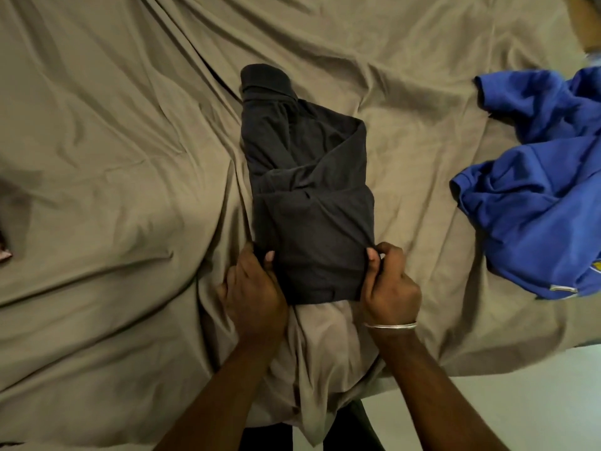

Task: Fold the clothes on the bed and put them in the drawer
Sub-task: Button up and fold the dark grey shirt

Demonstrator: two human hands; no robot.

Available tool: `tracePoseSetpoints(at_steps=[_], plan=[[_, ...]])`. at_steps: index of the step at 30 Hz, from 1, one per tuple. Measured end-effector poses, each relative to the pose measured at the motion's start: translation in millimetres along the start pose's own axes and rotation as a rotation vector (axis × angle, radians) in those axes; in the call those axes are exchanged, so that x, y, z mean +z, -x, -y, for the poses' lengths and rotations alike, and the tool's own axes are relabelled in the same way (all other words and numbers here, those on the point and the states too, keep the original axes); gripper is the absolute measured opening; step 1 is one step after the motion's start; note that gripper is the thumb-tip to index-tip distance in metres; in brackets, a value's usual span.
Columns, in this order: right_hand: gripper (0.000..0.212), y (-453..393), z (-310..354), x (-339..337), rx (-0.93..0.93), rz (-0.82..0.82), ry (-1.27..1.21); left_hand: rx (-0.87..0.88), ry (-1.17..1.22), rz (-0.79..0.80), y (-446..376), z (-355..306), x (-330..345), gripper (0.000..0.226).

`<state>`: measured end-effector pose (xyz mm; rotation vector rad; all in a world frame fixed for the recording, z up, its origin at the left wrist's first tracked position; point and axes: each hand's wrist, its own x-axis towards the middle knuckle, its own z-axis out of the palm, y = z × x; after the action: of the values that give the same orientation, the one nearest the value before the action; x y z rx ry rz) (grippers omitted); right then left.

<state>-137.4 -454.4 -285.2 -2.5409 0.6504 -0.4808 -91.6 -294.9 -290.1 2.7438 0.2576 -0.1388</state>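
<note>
Mid-fold: the left hand (252, 288) and right hand (388, 284) each pinch a near corner of the dark garment (309, 190) lying narrow on the bed (113, 157); next, likely, fold it away; the blue shirt (536, 190) waits far right.

We see a wrinkled tan bedsheet (113, 157) spread across nearly the whole view, its creases running in long folds toward the middle. At the near edge the sheet bunches up and hangs down over the side. A thin silver bangle (390, 326) circles one wrist. At the lower right we see a strip of pale floor (520, 402). At the far left edge sits a small pinkish scrap (5, 255), too cut off to identify.
</note>
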Motion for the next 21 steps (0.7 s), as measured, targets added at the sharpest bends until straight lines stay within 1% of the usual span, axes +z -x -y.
tracePoseSetpoints(at_steps=[1, 3, 5, 7, 9, 11, 13, 14, 16, 18, 21], plan=[[0.035, -2, -3, -1, 0.025, -0.011, 0.003, -0.015, 0.01, 0.01, -1, 1, 0, 0.046], [0.049, -4, -4, -2, 0.111, 0.008, 0.004, -0.065, 0.05, 0.024, 1, -2, -3, 0.046], [0.067, -6, 6, -2, 0.224, 0.097, 0.007, -0.113, 0.096, 0.013, 2, -8, -10, 0.044], [0.075, -13, 16, -3, 0.355, 0.212, 0.005, -0.156, 0.111, 0.045, 1, -12, -17, 0.045], [0.069, -21, 21, -5, 0.451, 0.31, 0.016, -0.216, 0.206, 0.129, -2, -17, -26, 0.047], [0.058, -29, 26, -9, 0.51, 0.374, -0.056, -0.291, 0.438, 0.21, -9, -19, -37, 0.041], [0.047, -33, 35, -21, 0.505, 0.388, -0.155, -0.369, 0.625, 0.336, -11, -18, -52, 0.034], [0.042, -31, 38, -28, 0.498, 0.389, -0.204, -0.377, 0.671, 0.383, -10, -16, -60, 0.033], [0.035, -26, 44, -45, 0.516, 0.391, -0.308, -0.31, 0.674, 0.406, -7, -6, -77, 0.031], [0.029, -15, 45, -58, 0.598, 0.446, -0.413, -0.305, 0.677, 0.425, 2, 4, -90, 0.04], [0.017, -7, 50, -85, 0.827, 0.512, -0.657, -0.331, 0.769, 0.451, 14, 17, -111, 0.067]])
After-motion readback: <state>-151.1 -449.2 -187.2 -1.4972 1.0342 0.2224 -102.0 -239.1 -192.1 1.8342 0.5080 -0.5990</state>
